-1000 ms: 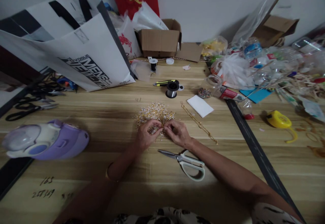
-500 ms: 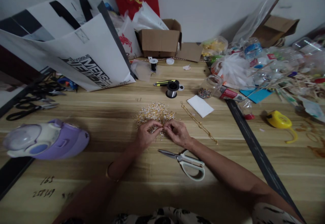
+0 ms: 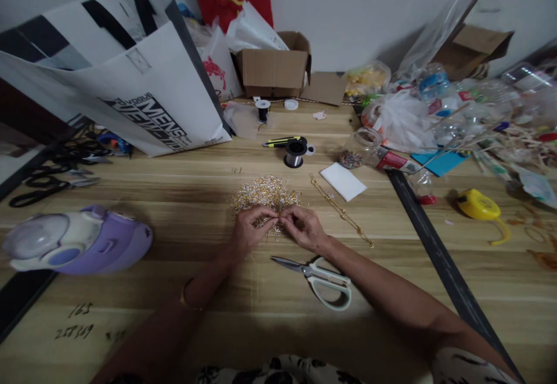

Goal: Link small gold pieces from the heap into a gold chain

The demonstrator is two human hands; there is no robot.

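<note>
Down by the near edge of the bench, handwritten numbers mark the wood toward the left corner. Up from there, scissors lie just beside the right forearm, blades pointing left, and a purple bottle lies toward the left edge. And here's the action, mid-bench: left hand and right hand meet at the pile of gold and silver bits, thumb and finger pinched narrow on each side, tips almost together! What's between them is too small to tell. The pile spreads just beyond the knuckles. Over toward the right edge, a gold chain stretches out, a yellow tape measure well past it, and a white pad just behind the chain. Farther on, a wire spool beside a cutter, then a jar tipped over. At the far edge, a box by the wall.
</note>
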